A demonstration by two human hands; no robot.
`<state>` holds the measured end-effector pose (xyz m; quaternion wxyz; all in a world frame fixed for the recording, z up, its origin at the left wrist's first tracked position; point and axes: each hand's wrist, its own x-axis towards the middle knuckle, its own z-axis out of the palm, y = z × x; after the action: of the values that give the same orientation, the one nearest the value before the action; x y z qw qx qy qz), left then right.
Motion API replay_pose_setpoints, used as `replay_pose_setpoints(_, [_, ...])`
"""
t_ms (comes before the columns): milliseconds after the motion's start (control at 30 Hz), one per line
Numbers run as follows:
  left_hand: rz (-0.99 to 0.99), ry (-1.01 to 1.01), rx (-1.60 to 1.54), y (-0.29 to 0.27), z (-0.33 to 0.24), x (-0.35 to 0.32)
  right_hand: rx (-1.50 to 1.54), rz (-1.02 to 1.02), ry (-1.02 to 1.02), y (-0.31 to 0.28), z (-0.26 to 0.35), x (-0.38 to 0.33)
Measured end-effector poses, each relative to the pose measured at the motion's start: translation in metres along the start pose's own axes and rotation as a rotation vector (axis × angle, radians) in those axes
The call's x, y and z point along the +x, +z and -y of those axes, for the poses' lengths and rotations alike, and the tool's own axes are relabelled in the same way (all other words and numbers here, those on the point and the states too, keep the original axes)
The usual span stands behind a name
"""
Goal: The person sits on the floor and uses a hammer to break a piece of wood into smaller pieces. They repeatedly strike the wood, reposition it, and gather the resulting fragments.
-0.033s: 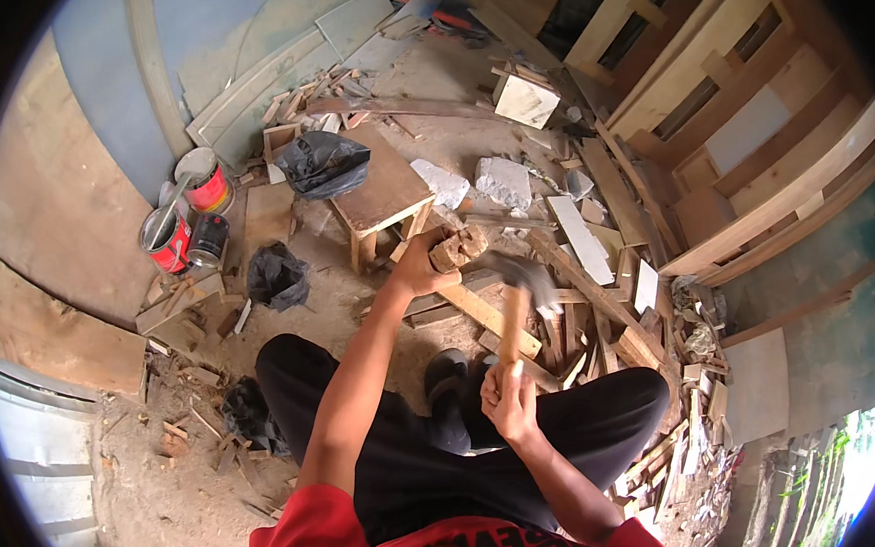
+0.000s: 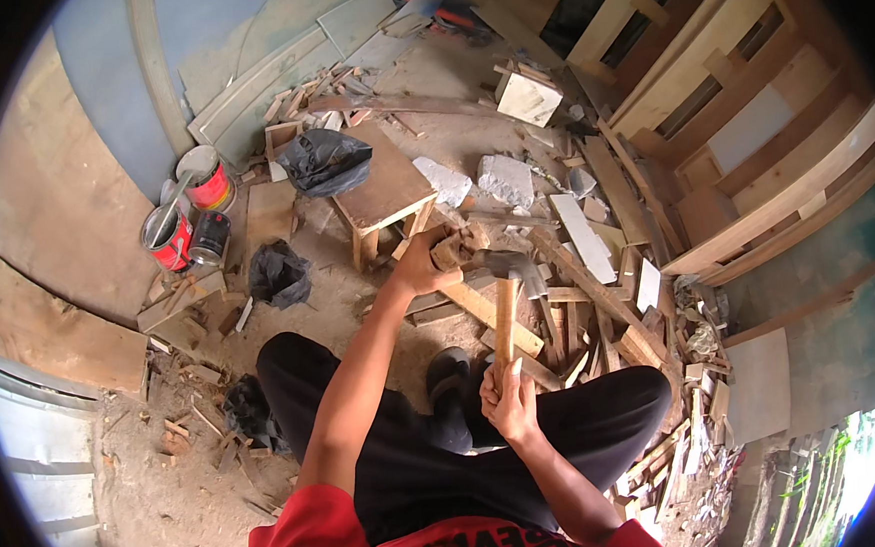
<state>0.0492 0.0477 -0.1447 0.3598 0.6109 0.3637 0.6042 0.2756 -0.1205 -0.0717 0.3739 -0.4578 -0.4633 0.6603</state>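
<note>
My left hand (image 2: 423, 266) is closed around a rough, light-brown piece of wood (image 2: 453, 251), held up in front of my knees. In my right hand (image 2: 510, 405) is a claw hammer (image 2: 507, 321), gripped low on its wooden handle, which stands nearly upright. Its dark metal head is at the right end of the wood, apparently touching it. Whether a nail sits between them cannot be made out. Beneath both hands lies a long pale plank (image 2: 490, 317).
A low wooden table (image 2: 382, 177) with a black plastic bag (image 2: 325, 163) stands ahead. Paint cans (image 2: 167, 240) are at left. Scrap wood (image 2: 562, 336) is heaped at right, below a leaning wooden frame (image 2: 750, 134). Broken concrete chunks (image 2: 505, 180) lie beyond.
The hammer head, blurred and to the right before, has swung left to the wood's end, its handle now more upright. My left hand and the wood have hardly moved.
</note>
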Motion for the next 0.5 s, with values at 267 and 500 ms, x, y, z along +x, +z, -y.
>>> replay_pose_setpoints(267, [0.028, 0.011, -0.002, -0.006, -0.009, 0.003, 0.093, 0.043, -0.799, 0.010, 0.015, 0.001])
replay_pose_setpoints(500, [-0.138, -0.018, -0.067, -0.039, -0.002, 0.016, 0.300, -0.107, -0.204, -0.014, -0.015, 0.007])
